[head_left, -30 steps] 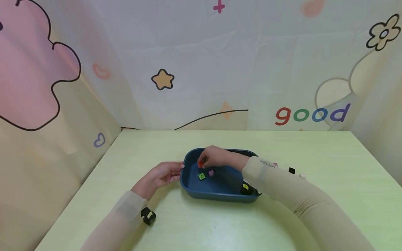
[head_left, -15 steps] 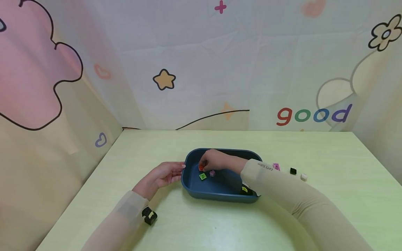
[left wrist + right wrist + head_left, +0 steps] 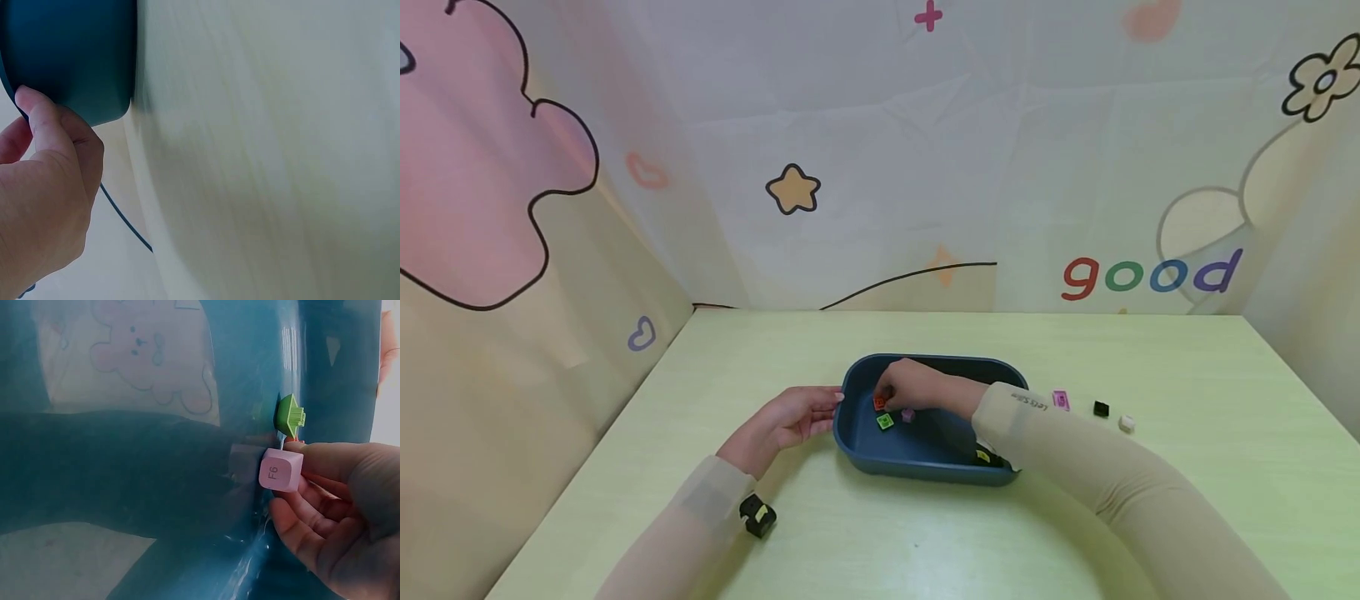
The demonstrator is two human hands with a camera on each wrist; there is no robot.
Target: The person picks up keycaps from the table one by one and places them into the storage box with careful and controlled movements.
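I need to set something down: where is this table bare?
Bare table: behind the tray, up to the backdrop; in front, between black device and right sleeve, bar a speck. Crowded: the tray's left end, with left hand, right hand, red piece, green keycap, purple keycap; rightward, three small pieces.

Head view bright, evenly lit; both wrist views dimmer, cooler in tint.
Head: soft, diffuse shadows on surface (image 3: pixel 850 542), lower left and lower right of frame. Left wrist: greyish, low contrast; surface grain smeared; soft shadow right of tray (image 3: pixel 69 47). Right wrist: tray glossy, mirror-like reflections upper left, white glare streaks upper right and bottom centre; pink keycap (image 3: pixel 279 472) legible.
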